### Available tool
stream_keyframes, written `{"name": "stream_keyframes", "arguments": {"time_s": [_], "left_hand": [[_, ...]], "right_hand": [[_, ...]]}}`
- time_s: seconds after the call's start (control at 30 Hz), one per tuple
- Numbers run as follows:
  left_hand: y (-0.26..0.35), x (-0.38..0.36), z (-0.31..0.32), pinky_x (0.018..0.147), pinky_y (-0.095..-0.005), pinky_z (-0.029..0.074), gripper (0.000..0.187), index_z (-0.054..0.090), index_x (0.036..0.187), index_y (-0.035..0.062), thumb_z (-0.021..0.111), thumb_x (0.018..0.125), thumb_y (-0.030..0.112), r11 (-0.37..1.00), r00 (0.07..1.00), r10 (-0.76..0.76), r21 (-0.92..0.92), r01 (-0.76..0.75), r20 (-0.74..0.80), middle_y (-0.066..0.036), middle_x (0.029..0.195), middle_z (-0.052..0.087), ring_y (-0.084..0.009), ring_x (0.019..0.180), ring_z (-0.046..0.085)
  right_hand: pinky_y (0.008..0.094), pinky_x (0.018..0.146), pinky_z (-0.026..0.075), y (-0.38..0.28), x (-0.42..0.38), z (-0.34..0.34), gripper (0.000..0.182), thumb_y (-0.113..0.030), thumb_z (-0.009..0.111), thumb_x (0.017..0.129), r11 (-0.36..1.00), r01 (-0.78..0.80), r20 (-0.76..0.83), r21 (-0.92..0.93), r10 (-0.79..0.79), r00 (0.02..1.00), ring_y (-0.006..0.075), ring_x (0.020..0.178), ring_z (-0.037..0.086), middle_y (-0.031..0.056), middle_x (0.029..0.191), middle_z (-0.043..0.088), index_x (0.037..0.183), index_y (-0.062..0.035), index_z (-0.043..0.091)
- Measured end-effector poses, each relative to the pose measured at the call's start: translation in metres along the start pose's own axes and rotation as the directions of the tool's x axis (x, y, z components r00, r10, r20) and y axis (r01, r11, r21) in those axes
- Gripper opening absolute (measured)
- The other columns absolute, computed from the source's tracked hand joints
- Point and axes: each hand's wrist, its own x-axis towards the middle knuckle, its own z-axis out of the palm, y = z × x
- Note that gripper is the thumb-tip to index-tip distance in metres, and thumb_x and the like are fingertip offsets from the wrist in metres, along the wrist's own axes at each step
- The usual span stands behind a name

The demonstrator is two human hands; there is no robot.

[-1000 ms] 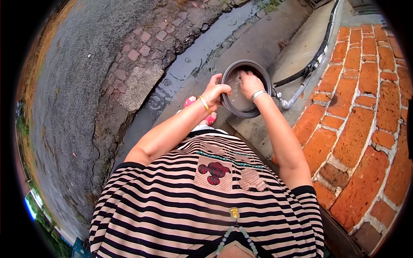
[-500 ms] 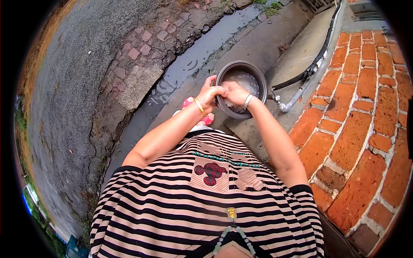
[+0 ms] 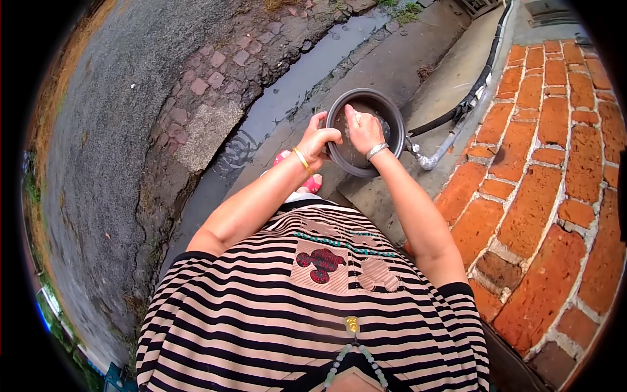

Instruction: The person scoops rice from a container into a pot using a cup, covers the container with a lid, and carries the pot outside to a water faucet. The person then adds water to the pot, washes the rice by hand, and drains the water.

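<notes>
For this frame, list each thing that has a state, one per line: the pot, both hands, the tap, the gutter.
Pot: held up, tilted, water and something pale inside.
Left hand: gripping the pot's rim.
Right hand: open, fingers inside the pot.
Tap: whether it is running cannot be told.
Gutter: wet, with standing water and ripples.

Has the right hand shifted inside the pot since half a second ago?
Yes. The right hand has moved away from the left hand at the pot rim, toward the tap pipe; its fingers now point up.
</notes>
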Motion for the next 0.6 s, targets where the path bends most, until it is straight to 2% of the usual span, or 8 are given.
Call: {"name": "stream_keyframes", "arguments": {"time_s": [0.1, 0.2, 0.23, 0.33, 0.37, 0.47, 0.5, 0.6], "left_hand": [[0.0, 0.0, 0.0, 0.059, -0.0524, 0.044, 0.084, 0.026, 0.134, 0.0152, 0.064, 0.06, 0.007, 1.0, 1.0, -0.01, -0.013, 0.01, 0.002, -0.004, 0.079, 0.057, -0.0192, 0.071, 0.058], [-0.001, 0.002, 0.0, 0.059, -0.0519, 0.043, 0.085, 0.026, 0.135, 0.0152, 0.064, 0.06, 0.007, 1.0, 1.0, -0.016, -0.005, 0.016, -0.005, -0.004, 0.078, 0.058, -0.0189, 0.069, 0.057], [0.0, 0.003, 0.0, 0.059, -0.0518, 0.043, 0.085, 0.025, 0.135, 0.0152, 0.064, 0.06, 0.007, 1.0, 1.0, -0.015, 0.002, 0.015, -0.008, -0.004, 0.078, 0.058, -0.0189, 0.069, 0.057], [0.0, 0.003, 0.002, 0.059, -0.0513, 0.043, 0.085, 0.026, 0.135, 0.0151, 0.065, 0.06, 0.007, 1.0, 1.0, -0.021, 0.018, 0.021, -0.021, -0.004, 0.079, 0.058, -0.0188, 0.069, 0.057], [0.0, 0.003, 0.002, 0.059, -0.0512, 0.043, 0.085, 0.026, 0.135, 0.0151, 0.065, 0.059, 0.007, 0.999, 1.0, -0.025, 0.023, 0.025, -0.015, -0.004, 0.079, 0.058, -0.0189, 0.069, 0.057], [0.0, 0.002, 0.005, 0.06, -0.0506, 0.044, 0.085, 0.026, 0.135, 0.0149, 0.064, 0.059, 0.007, 0.999, 1.0, -0.03, 0.04, 0.03, -0.007, -0.005, 0.081, 0.057, -0.0194, 0.071, 0.057], [0.001, 0.001, 0.007, 0.059, -0.05, 0.044, 0.086, 0.026, 0.135, 0.0148, 0.064, 0.059, 0.007, 0.999, 1.0, -0.027, 0.046, 0.027, -0.012, -0.006, 0.082, 0.057, -0.0196, 0.071, 0.057], [-0.002, 0.004, 0.006, 0.058, -0.0484, 0.046, 0.086, 0.026, 0.135, 0.0145, 0.063, 0.058, 0.005, 0.999, 0.999, -0.037, 0.04, 0.038, -0.024, -0.007, 0.085, 0.057, -0.0206, 0.071, 0.058]], "right_hand": [[0.0473, 0.071, 0.047, -0.007, -0.002, -0.012, 0.046, -0.038, 0.04, 0.093, 0.982, -0.002, 0.125, -0.191, 0.026, 0.992, 0.0395, 0.08, 0.06, 0.022, 0.079, 0.063, 0.083, -0.0002, 0.065], [0.0468, 0.081, 0.045, -0.005, -0.007, -0.017, 0.043, -0.037, 0.04, 0.093, 0.904, 0.075, 0.084, -0.42, -0.044, 0.996, 0.0354, 0.099, 0.056, 0.0201, 0.097, 0.061, 0.095, -0.0013, 0.063], [0.0472, 0.088, 0.042, -0.006, -0.004, -0.021, 0.038, -0.033, 0.045, 0.091, 0.897, -0.022, 0.198, -0.44, 0.121, 0.973, 0.0339, 0.112, 0.048, 0.0181, 0.113, 0.054, 0.111, -0.0029, 0.056], [0.0464, 0.089, 0.043, 0.016, -0.003, -0.012, 0.037, -0.027, 0.052, 0.089, 0.898, -0.077, 0.121, -0.433, 0.143, 0.982, 0.0351, 0.11, 0.049, 0.0198, 0.116, 0.051, 0.116, -0.002, 0.051], [0.0453, 0.091, 0.043, 0.02, 0.0, -0.009, 0.047, -0.025, 0.062, 0.081, 0.919, -0.126, 0.097, -0.373, 0.174, 0.98, 0.0378, 0.11, 0.049, 0.0213, 0.119, 0.048, 0.119, -0.0013, 0.047], [0.0438, 0.092, 0.043, 0.031, 0.009, 0.002, 0.057, -0.028, 0.069, 0.073, 0.937, -0.167, 0.161, -0.308, 0.224, 0.961, 0.0392, 0.11, 0.05, 0.0221, 0.119, 0.048, 0.118, -0.0014, 0.048], [0.0421, 0.091, 0.044, 0.033, 0.012, 0.007, 0.061, -0.027, 0.071, 0.068, 0.955, -0.125, 0.168, -0.271, 0.174, 0.97, 0.0393, 0.109, 0.052, 0.0235, 0.118, 0.051, 0.118, -0.0005, 0.049], [0.0398, 0.089, 0.045, 0.024, 0.009, 0.012, 0.057, -0.025, 0.07, 0.068, 0.999, -0.043, 0.281, -0.009, 0.043, 0.959, 0.037, 0.108, 0.054, 0.025, 0.115, 0.055, 0.115, 0.0004, 0.052]]}}
